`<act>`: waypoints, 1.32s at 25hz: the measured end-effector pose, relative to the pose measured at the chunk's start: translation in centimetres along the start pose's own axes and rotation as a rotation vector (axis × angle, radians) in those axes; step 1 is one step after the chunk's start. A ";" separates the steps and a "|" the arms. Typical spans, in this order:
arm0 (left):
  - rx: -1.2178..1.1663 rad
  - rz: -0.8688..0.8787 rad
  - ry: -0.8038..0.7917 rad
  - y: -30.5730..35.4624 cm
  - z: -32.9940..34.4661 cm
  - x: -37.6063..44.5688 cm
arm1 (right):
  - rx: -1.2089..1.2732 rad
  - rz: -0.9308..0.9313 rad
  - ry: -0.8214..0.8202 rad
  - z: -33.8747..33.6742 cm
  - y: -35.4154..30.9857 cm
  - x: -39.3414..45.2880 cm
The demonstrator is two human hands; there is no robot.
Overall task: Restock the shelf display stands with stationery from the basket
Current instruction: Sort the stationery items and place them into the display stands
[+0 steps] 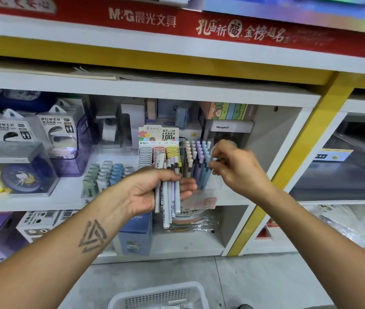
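My left hand [152,188] grips a bundle of several pastel pens [170,192] upright in front of the shelf. My right hand [235,166] pinches the top of one light blue pen [208,175] at the right edge of a clear pen display stand [196,166] filled with cream, purple and blue pens. Left of it stands a pencil-lead display [159,148] with grey, pink and yellow rows. The white basket [161,296] sits on the floor below, holding a few items.
Power bank boxes [52,128], a clock in a clear case [21,175] and a small eraser display [103,175] fill the shelf's left side. Boxes sit on the lower shelf [135,233]. A yellow upright post [293,166] divides this bay from the right one.
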State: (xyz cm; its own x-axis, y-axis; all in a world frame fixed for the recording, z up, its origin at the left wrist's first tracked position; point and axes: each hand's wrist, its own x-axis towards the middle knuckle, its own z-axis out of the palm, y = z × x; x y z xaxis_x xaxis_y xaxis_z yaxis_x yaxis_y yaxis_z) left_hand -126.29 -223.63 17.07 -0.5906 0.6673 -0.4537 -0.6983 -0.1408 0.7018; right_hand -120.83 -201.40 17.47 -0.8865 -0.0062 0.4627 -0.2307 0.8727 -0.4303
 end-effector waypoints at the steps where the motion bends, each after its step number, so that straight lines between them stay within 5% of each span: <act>1: 0.006 -0.005 -0.002 0.0 0.1 0.0 | -0.026 -0.028 0.005 -0.1 0.1 -0.1; 13: 0.058 -0.018 -0.040 -0.5 0.5 0.2 | -0.209 -0.061 -0.041 -0.3 0.0 0.2; 21: 0.081 -0.018 -0.078 -0.7 1.1 0.4 | 0.608 0.430 -0.142 1.2 -3.3 1.3; 25: 0.023 -0.005 -0.055 -0.2 0.6 0.5 | 0.856 0.492 0.047 -0.1 -2.7 2.1; 28: -0.049 0.004 0.005 0.2 -0.2 0.3 | 0.800 0.448 0.201 -1.7 -1.7 2.3; 33: -0.069 0.007 0.044 0.5 -0.9 0.1 | 0.652 0.367 0.236 -2.5 -1.0 2.1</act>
State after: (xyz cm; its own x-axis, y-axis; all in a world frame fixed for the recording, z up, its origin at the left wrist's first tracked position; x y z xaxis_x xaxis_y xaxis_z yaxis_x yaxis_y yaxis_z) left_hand -127.04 -224.29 16.89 -0.6116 0.6334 -0.4740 -0.7195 -0.1962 0.6662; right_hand -121.50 -201.03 20.80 -0.8597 0.3951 0.3236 -0.1929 0.3354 -0.9221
